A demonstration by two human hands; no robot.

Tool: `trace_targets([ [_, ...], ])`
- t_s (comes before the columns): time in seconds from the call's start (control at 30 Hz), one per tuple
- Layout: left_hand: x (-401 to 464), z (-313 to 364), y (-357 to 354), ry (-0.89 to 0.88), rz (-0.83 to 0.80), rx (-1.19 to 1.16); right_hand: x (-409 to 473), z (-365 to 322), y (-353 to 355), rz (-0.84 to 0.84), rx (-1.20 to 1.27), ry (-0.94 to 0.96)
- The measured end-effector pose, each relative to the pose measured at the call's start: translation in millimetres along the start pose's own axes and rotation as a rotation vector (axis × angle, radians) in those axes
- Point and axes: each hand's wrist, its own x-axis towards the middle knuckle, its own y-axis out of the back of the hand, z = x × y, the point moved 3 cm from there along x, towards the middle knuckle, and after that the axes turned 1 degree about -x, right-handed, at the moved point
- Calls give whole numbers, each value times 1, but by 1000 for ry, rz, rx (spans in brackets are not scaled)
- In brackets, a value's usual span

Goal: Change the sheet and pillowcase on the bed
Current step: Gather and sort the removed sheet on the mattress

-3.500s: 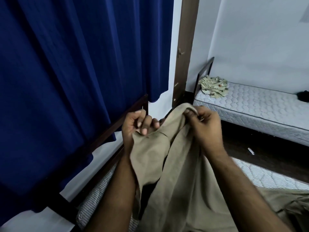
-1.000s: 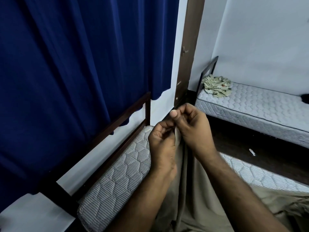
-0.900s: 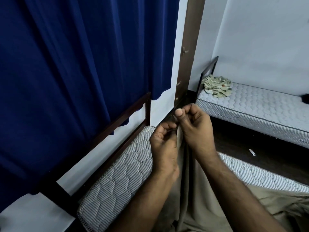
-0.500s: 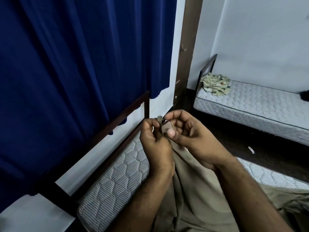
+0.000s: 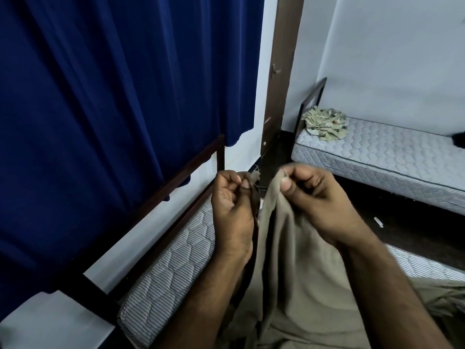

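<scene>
While both hands (image 5: 271,197) pinch it, the sheet (image 5: 297,273) hangs.

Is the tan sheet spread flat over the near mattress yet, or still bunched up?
Still bunched. The tan sheet hangs in folds from both pinching hands, left hand and right hand, with bare near mattress showing.

The left hand (image 5: 232,205) and right hand (image 5: 319,202), pressed together a moment ago, now pinch separate edges of the tan sheet (image 5: 297,268), slightly apart.
</scene>
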Motion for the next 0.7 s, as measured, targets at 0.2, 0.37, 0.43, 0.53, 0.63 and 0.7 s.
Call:
trace_targets([
  [0.2, -8, 1, -6, -22, -60, 26, 2, 21, -15, 253, 360, -188],
  [0.37, -7, -2, -6, 55, -42, -90, -5, 28, -22, 159, 601, -315],
  [0.43, -4, -5, -3, 107, -16, -164, -10, 25, -20, 88, 630, -335],
  [0.53, 1, -7, 4, 158, 10, -203, -17, 20, -17, -99, 461, -321],
  [0.63, 0, -8, 4, 187, -14, -204, -15, 14, -20, -199, 230, -250],
  [0.7, -3, -8, -1, 191, -37, -226, -11, 10, -21, -154, 131, -183],
])
